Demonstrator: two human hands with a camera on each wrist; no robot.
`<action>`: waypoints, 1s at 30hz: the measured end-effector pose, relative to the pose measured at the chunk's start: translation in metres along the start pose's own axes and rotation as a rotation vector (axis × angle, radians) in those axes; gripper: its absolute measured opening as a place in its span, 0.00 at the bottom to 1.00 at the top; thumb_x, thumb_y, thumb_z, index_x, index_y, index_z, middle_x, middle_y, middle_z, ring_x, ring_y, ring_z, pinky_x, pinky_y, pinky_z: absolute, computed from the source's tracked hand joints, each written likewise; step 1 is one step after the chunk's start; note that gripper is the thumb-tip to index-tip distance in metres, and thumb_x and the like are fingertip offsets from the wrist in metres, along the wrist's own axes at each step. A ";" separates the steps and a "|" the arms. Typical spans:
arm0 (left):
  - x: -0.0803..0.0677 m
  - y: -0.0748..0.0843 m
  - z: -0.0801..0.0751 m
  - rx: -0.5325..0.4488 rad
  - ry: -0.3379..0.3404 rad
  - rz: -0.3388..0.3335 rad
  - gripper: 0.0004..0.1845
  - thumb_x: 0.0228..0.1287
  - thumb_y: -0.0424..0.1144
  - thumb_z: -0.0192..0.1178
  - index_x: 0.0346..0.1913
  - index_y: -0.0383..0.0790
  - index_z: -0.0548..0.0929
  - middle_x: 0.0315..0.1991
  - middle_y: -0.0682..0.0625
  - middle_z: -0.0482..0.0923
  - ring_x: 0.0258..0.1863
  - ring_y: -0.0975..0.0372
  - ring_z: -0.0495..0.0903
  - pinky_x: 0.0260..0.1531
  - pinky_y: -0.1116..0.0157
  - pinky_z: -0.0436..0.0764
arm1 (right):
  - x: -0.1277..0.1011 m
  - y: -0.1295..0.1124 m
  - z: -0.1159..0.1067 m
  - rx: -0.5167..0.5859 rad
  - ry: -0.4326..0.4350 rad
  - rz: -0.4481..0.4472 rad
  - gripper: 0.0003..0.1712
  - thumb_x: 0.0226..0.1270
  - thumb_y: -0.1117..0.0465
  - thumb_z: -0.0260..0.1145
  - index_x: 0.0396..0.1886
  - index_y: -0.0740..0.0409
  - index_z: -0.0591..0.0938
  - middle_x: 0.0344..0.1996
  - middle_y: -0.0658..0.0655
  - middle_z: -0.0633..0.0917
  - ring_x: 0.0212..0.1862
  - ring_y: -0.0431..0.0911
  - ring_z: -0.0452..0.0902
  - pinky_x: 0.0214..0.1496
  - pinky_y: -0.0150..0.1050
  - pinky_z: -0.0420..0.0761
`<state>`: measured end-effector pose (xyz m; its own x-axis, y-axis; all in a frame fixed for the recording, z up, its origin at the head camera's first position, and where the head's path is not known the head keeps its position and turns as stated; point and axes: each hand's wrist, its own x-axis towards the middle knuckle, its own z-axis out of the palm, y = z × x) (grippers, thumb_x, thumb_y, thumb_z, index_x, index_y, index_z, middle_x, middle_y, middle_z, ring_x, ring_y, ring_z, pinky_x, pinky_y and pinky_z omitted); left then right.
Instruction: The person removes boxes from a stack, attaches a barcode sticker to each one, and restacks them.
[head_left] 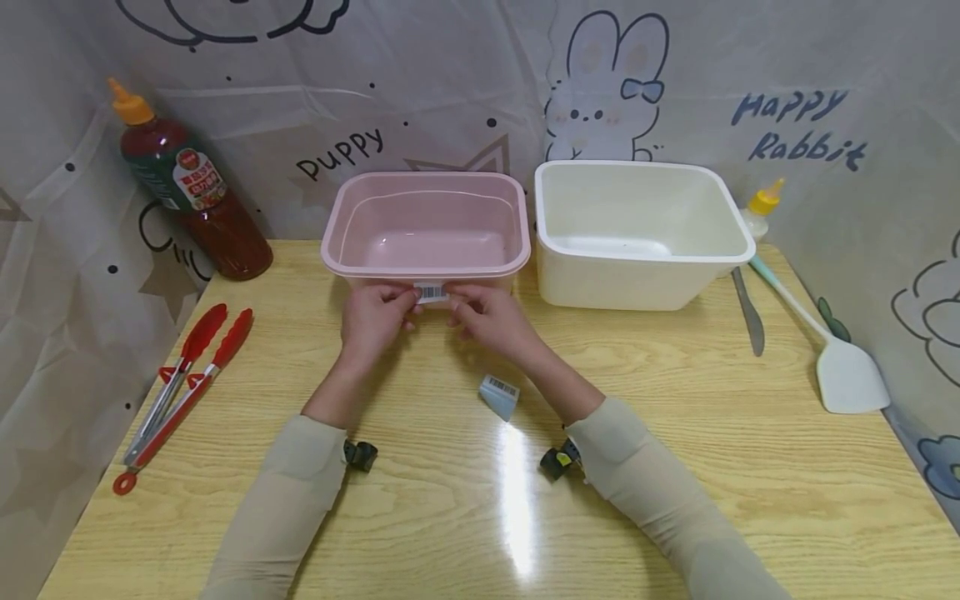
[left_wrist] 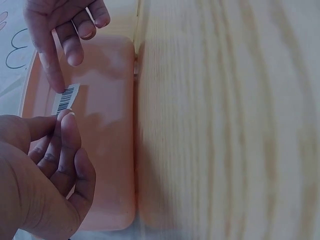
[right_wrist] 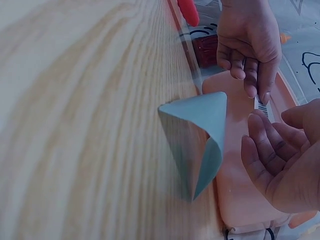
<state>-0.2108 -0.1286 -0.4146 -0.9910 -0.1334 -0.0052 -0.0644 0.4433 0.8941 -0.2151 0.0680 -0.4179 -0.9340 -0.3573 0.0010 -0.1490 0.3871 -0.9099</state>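
A small barcode sticker is held against the near wall of the pink tub, just under its rim. It is pinched at its left end by the left hand, whose grip is closed on it with thumb and forefinger, and it is met at its right end by the fingertips of the right hand; in the left wrist view one finger of that hand is seen pressing on the sticker's upper edge, so its grip is taken to be a light pinch on the same sticker. The pink tub stands on the wooden table, toward its far edge. A curled sheet of blue backing paper with a barcode label lies in front of the tub, near the right forearm. A white tub is set just beside the pink tub, to its right. Red tongs lie left of the pink tub, and a dark sauce bottle stands behind them.
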 end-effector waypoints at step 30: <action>0.003 -0.002 0.000 0.070 0.026 0.001 0.13 0.68 0.48 0.65 0.38 0.41 0.93 0.30 0.46 0.90 0.22 0.54 0.87 0.17 0.73 0.73 | 0.001 -0.007 0.004 -0.116 -0.103 -0.072 0.27 0.78 0.58 0.57 0.74 0.53 0.71 0.38 0.58 0.90 0.35 0.55 0.87 0.35 0.35 0.85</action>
<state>-0.2134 -0.1298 -0.4161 -0.9879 -0.1550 0.0080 -0.0721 0.5041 0.8606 -0.2142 0.0619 -0.4135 -0.8821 -0.4709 0.0161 -0.2562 0.4508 -0.8551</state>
